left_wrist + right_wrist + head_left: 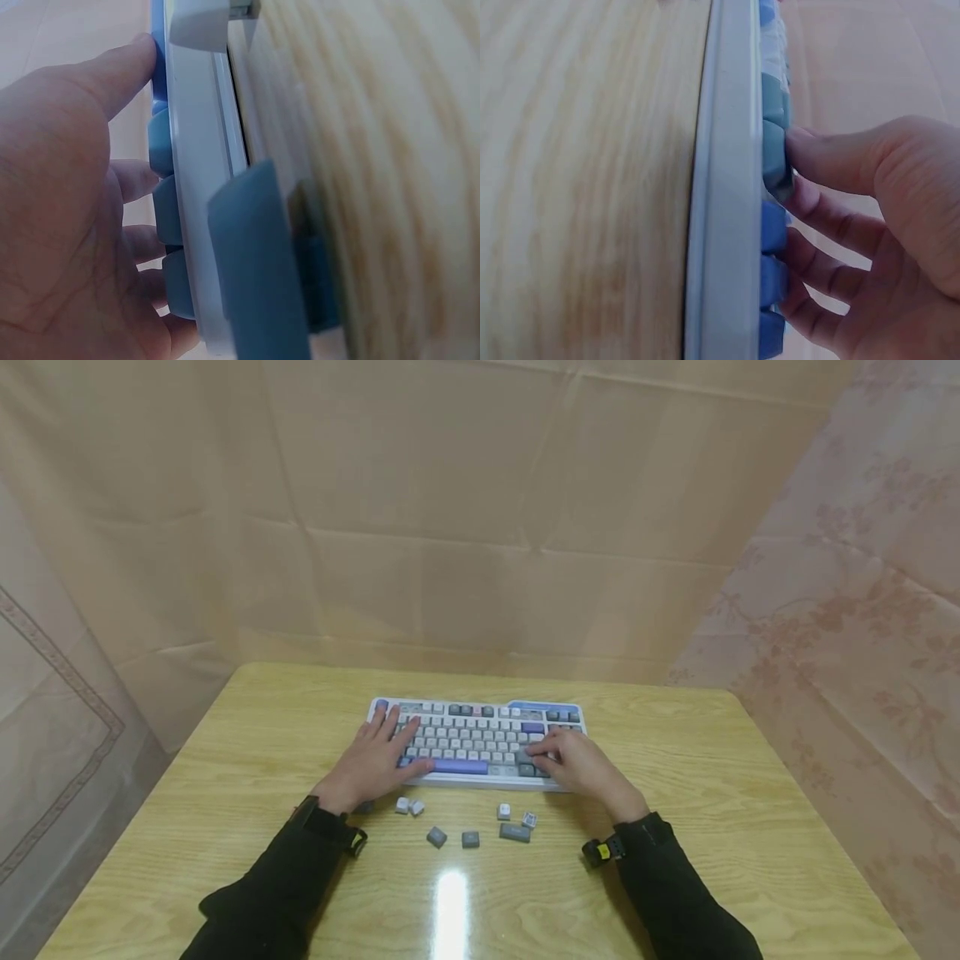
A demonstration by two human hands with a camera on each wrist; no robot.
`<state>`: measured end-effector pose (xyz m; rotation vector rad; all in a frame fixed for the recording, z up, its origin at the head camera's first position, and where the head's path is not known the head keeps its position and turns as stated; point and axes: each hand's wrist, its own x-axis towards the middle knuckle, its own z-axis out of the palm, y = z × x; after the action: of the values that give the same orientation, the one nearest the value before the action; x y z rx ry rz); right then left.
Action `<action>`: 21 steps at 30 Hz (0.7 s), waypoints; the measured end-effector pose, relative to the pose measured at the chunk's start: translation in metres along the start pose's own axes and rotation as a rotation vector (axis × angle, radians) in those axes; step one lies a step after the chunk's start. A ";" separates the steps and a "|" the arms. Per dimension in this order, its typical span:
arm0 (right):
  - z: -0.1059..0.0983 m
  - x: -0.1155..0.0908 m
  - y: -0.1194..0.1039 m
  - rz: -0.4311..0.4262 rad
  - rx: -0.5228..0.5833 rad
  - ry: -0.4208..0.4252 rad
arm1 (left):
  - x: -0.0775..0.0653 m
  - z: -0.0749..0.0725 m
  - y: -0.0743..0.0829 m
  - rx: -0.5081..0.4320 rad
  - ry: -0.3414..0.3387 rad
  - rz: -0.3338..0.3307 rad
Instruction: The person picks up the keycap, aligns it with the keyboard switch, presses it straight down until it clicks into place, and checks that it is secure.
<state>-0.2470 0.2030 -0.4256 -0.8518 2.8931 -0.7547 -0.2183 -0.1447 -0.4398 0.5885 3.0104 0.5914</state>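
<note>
A white-framed keyboard (465,781) with white, grey and purple keycaps lies on the wooden table. My left hand (371,758) rests on its left end with fingers spread. The left thumb touches the purple spacebar (460,767), also seen in the left wrist view. At the keyboard's right side, my right hand (581,766) pinches a grey keycap (775,154) between thumb and index finger. The other right fingers are bent beside the blue keycaps (772,277) in the right wrist view. Whether the pinched keycap is seated is hard to tell.
Loose keycaps lie in front of the keyboard: white ones (402,805), grey ones (437,837), a long grey one (515,832) and an overturned one (529,819). A dark keycap (365,807) sits by the left wrist. Behind the table (675,760) hangs a beige cloth (450,527).
</note>
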 end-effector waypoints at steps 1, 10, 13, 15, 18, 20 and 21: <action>-0.001 -0.001 0.001 -0.015 0.009 -0.007 | 0.000 0.000 0.000 0.000 -0.001 0.000; -0.003 -0.003 0.005 -0.025 0.072 -0.034 | 0.000 0.000 0.000 0.003 -0.002 0.001; -0.002 -0.003 0.005 -0.019 0.074 -0.024 | 0.000 -0.001 0.000 0.001 -0.008 -0.001; 0.000 -0.003 0.004 -0.036 0.056 -0.007 | -0.001 -0.001 0.000 0.003 -0.008 0.000; 0.003 -0.001 0.001 -0.054 -0.005 0.017 | -0.001 -0.002 0.000 0.007 -0.004 0.001; 0.003 0.000 -0.001 -0.067 -0.050 0.033 | -0.001 -0.002 0.001 0.011 0.001 0.005; 0.003 0.000 -0.001 -0.060 -0.059 0.033 | -0.001 -0.002 0.002 0.011 0.003 0.006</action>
<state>-0.2457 0.2007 -0.4281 -0.9452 2.9451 -0.6973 -0.2175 -0.1444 -0.4372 0.5978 3.0175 0.5763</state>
